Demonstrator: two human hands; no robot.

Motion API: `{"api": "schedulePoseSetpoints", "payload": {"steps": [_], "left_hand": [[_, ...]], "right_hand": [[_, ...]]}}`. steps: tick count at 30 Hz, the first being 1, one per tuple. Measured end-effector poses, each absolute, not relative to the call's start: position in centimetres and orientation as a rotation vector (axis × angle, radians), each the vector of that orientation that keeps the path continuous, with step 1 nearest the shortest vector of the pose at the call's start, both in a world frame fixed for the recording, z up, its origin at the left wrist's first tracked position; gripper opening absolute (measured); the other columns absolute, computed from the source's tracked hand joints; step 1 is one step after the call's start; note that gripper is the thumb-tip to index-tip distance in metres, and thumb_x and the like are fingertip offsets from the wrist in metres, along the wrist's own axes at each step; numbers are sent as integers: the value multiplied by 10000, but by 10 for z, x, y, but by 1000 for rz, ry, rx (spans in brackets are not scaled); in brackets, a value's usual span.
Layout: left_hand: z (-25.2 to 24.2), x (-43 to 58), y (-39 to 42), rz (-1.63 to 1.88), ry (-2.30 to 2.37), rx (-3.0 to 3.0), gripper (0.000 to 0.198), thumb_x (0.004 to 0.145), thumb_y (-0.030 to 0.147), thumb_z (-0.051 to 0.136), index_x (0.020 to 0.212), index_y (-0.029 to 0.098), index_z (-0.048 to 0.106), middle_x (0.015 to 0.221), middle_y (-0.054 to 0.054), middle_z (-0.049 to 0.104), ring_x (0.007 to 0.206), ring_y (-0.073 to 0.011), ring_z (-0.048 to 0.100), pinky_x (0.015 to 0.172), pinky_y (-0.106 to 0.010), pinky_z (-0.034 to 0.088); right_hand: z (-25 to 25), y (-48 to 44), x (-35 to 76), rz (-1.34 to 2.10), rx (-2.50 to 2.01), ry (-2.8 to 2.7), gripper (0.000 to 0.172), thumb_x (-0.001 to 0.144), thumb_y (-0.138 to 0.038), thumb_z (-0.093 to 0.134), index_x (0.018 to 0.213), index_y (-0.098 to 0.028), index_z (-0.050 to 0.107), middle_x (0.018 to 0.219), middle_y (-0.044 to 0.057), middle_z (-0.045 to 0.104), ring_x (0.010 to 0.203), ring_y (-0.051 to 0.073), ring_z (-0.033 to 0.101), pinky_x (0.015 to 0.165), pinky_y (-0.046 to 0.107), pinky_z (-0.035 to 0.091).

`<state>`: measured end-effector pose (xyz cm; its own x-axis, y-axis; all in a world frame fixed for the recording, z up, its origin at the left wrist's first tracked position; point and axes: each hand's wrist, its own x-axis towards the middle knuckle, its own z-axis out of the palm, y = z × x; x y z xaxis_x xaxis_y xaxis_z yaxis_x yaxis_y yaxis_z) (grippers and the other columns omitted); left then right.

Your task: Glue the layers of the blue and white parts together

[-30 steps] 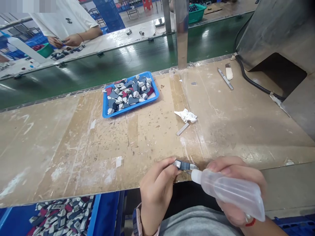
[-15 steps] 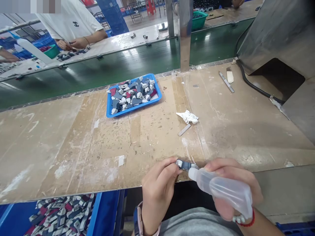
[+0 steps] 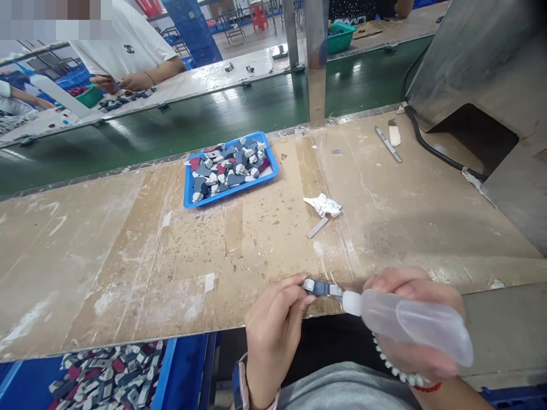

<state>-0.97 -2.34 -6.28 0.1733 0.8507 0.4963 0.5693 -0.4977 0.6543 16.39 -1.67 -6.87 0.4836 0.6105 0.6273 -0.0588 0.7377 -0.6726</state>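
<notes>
Near the front edge of the bench, my left hand (image 3: 273, 319) pinches the left end of a small dark blue-grey and white piece (image 3: 321, 288) between thumb and fingers. My right hand (image 3: 440, 291) is wrapped around a translucent squeeze bottle (image 3: 421, 323), tilted on its side. The bottle's white cap (image 3: 351, 303) points left, and its tip is at the right end of the piece. Whether the tip touches the piece, I cannot tell. Part of the piece is hidden by my left fingers.
A blue tray (image 3: 231, 196) of similar pieces sits on the bench, with crumpled white tissue (image 3: 323, 205) and a flat metal strip (image 3: 317, 228). At lower left stands a blue bin (image 3: 164, 373) of pieces. Beyond the green conveyor (image 3: 239, 108), a person (image 3: 128, 51) handles pieces. A metal post (image 3: 315, 68) rises behind.
My right hand and the bottle have shifted right, and the bottle now lies flatter, its cap farther from my left hand. My left hand still holds the piece in nearly the same place.
</notes>
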Motion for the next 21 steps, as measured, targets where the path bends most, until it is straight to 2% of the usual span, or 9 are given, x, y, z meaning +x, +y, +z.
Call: {"api": "schedulePoseSetpoints", "payload": {"steps": [4, 7, 10, 13, 15, 18, 21], "left_hand": [[-72, -8, -29, 1326, 1370, 2020, 230, 946, 166, 654, 1135, 191, 525, 992, -84, 740, 877, -186, 760, 717, -257, 666], [-73, -10, -32, 1388, 1380, 2075, 371, 911, 93, 679, 1255, 176, 567, 1032, -85, 728, 932, -184, 743, 799, -268, 656], [-68, -14, -34, 1376, 1381, 2255, 388, 854, -27, 690, 1175, 189, 674, 1032, -63, 714, 1018, -201, 702, 898, -314, 610], [-58, -19, -36, 1183, 1349, 2458, 283, 887, 38, 698, 1136, 171, 708, 1033, -75, 689, 1095, -229, 666, 930, -345, 586], [-50, -22, -37, 1049, 1330, 2512, 251, 919, 77, 679, 1154, 160, 704, 1096, -87, 689, 1119, -218, 659, 966, -335, 574], [-35, -25, -33, 944, 1273, 2542, 216, 928, 79, 667, 1126, 157, 706, 1111, -64, 722, 1073, -175, 691, 982, -283, 573], [-18, -25, -23, 849, 1207, 2560, 133, 947, 135, 654, 1066, 167, 705, 1046, -36, 753, 976, -148, 734, 905, -238, 611]], "right_hand": [[-66, -15, 158, 423, -690, -827, 389, 854, -579, 697, 928, -200, 654, 763, 28, 549, 611, 182, 548, 431, 303, 442], [-68, -16, 160, 451, -710, -899, 362, 877, -552, 683, 958, -202, 635, 805, 41, 573, 651, 193, 562, 483, 325, 456], [-68, -17, 163, 438, -703, -936, 351, 881, -524, 689, 988, -193, 636, 850, 51, 591, 686, 198, 578, 510, 331, 475], [-68, -17, 163, 450, -690, -994, 352, 900, -491, 682, 1048, -174, 643, 889, 62, 649, 761, 212, 646, 570, 332, 535], [-66, -17, 163, 463, -703, -1018, 376, 913, -487, 678, 1099, -163, 635, 929, 65, 701, 823, 221, 697, 639, 336, 582], [-64, -17, 162, 486, -749, -990, 359, 904, -462, 705, 1082, -159, 634, 921, 59, 729, 836, 234, 729, 700, 361, 614], [-63, -17, 162, 548, -775, -961, 307, 878, -431, 737, 1000, -167, 639, 849, 47, 714, 780, 232, 727, 667, 361, 612]]}}
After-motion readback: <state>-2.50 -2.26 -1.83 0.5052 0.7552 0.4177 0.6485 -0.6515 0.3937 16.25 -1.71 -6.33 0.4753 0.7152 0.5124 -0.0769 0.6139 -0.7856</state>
